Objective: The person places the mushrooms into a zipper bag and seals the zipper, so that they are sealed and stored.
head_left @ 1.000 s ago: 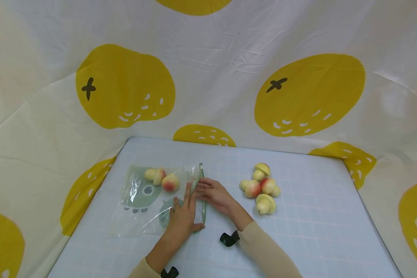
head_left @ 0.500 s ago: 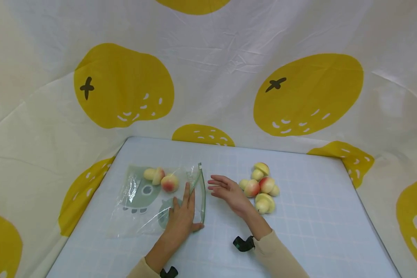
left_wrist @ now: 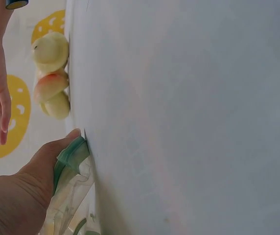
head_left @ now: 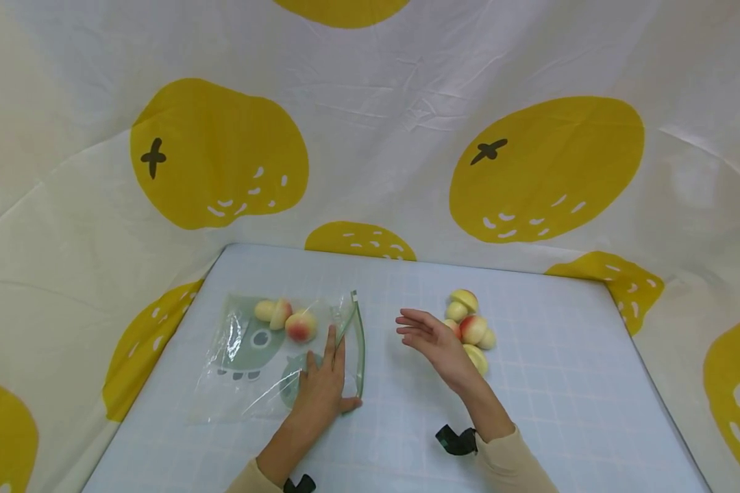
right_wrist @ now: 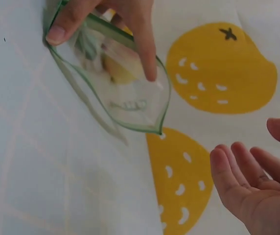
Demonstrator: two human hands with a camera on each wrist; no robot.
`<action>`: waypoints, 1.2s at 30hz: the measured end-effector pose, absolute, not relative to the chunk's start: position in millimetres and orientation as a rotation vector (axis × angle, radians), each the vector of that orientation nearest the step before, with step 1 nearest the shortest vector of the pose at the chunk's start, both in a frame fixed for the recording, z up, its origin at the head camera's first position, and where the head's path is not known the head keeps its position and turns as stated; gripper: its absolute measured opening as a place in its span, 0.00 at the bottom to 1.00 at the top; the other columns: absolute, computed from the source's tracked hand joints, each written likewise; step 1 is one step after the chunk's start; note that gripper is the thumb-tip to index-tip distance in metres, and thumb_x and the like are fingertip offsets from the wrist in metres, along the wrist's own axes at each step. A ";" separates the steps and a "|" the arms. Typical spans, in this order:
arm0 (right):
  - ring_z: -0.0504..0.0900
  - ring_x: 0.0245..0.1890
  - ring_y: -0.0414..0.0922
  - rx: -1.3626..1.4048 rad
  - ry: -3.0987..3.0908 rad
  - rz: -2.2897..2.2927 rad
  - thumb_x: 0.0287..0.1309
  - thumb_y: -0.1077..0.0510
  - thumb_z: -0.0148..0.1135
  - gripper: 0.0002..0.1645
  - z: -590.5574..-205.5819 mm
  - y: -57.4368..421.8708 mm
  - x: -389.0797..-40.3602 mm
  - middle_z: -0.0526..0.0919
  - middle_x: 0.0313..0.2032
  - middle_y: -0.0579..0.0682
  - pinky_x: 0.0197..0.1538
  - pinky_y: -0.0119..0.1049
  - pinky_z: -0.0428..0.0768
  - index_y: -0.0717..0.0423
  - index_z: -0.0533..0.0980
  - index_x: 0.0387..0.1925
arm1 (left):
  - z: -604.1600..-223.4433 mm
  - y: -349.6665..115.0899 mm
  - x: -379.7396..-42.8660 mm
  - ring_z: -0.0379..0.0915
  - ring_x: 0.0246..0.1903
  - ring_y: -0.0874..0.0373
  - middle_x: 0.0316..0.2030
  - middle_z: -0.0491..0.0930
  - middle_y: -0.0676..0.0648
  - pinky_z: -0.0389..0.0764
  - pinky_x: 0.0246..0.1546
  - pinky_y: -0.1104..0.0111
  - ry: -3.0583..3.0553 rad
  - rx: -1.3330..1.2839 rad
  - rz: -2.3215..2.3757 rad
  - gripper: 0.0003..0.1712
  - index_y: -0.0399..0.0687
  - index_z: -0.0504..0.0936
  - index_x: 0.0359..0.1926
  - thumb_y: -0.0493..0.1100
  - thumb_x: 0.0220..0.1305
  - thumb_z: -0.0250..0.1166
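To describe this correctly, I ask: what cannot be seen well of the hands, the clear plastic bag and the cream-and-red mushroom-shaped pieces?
Head view: two mushroom-shaped pieces, partly hidden by the right hand.
Head view: part of the clear plastic bag, under the left hand.
Right wrist view: the yellowish shape behind the plastic, too blurred.
Left wrist view: the bag, cut off by the bottom edge.

- Most of the worktop [head_left: 561, 404] and the cloth [head_left: 376, 150] behind it are viewed from the head, forward and down.
- From the left wrist, the worktop is seen sideways and very near.
- From the right wrist, the bag [right_wrist: 130, 93] is faced at its open end.
- The bag, the left hand [head_left: 319, 392] and the right hand [head_left: 442, 350] are shared by all three views.
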State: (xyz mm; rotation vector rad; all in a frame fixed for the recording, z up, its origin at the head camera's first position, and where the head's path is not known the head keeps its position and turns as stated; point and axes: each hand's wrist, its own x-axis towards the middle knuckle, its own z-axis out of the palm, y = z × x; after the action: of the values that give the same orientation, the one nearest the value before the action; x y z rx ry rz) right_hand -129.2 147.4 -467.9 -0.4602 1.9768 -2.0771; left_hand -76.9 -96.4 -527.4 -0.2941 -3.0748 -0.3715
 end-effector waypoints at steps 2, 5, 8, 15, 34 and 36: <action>0.77 0.60 0.58 -0.475 2.000 -2.090 0.68 0.66 0.60 0.28 -465.5 154.6 -126.6 0.76 0.60 0.62 0.57 0.40 0.77 0.64 0.68 0.67 | -528.1 -96.9 -76.9 0.65 0.57 0.19 0.78 0.40 0.38 0.76 0.46 0.36 -3.066 -0.302 -0.368 0.76 0.36 0.52 0.77 0.63 0.35 0.84; 0.73 0.61 0.64 -0.476 2.015 -2.107 0.68 0.66 0.60 0.28 -462.4 165.5 -123.3 0.75 0.61 0.63 0.58 0.39 0.77 0.65 0.67 0.67 | -528.7 -97.6 -77.1 0.65 0.56 0.19 0.78 0.40 0.37 0.77 0.45 0.36 -3.057 -0.312 -0.371 0.76 0.35 0.52 0.77 0.63 0.35 0.84; 0.70 0.63 0.67 -0.462 2.033 -2.106 0.68 0.65 0.60 0.29 -460.0 176.3 -120.2 0.73 0.62 0.65 0.58 0.37 0.77 0.66 0.66 0.68 | -528.7 -97.9 -77.2 0.65 0.56 0.19 0.78 0.39 0.37 0.77 0.45 0.36 -3.061 -0.314 -0.368 0.76 0.35 0.51 0.77 0.63 0.36 0.84; 0.73 0.62 0.59 -0.491 2.148 -2.095 0.69 0.66 0.59 0.28 -461.6 205.3 -113.0 0.71 0.63 0.68 0.58 0.37 0.76 0.65 0.66 0.68 | -528.6 -98.7 -76.3 0.64 0.57 0.19 0.78 0.40 0.37 0.76 0.45 0.36 -3.060 -0.308 -0.397 0.75 0.35 0.52 0.77 0.62 0.36 0.84; 0.79 0.55 0.50 -0.267 2.346 -2.117 0.69 0.67 0.59 0.27 -481.9 270.2 -97.9 0.73 0.58 0.71 0.56 0.29 0.76 0.76 0.65 0.64 | -528.1 -99.4 -75.4 0.65 0.56 0.20 0.78 0.41 0.37 0.78 0.42 0.36 -3.043 -0.323 -0.391 0.74 0.35 0.53 0.76 0.63 0.36 0.83; 0.80 0.55 0.49 -0.239 2.354 -2.104 0.69 0.66 0.59 0.27 -486.0 273.1 -97.5 0.73 0.58 0.70 0.55 0.28 0.76 0.76 0.65 0.64 | -527.3 -99.2 -74.9 0.65 0.56 0.20 0.78 0.41 0.37 0.77 0.42 0.36 -3.047 -0.320 -0.411 0.74 0.36 0.52 0.76 0.62 0.36 0.83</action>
State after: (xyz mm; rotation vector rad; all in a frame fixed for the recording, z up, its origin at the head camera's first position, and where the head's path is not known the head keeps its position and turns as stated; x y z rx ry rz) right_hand -97.5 273.1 -486.0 -0.2394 2.3537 -2.1044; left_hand -74.9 -99.2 -527.3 -0.3203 -3.0470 -0.4112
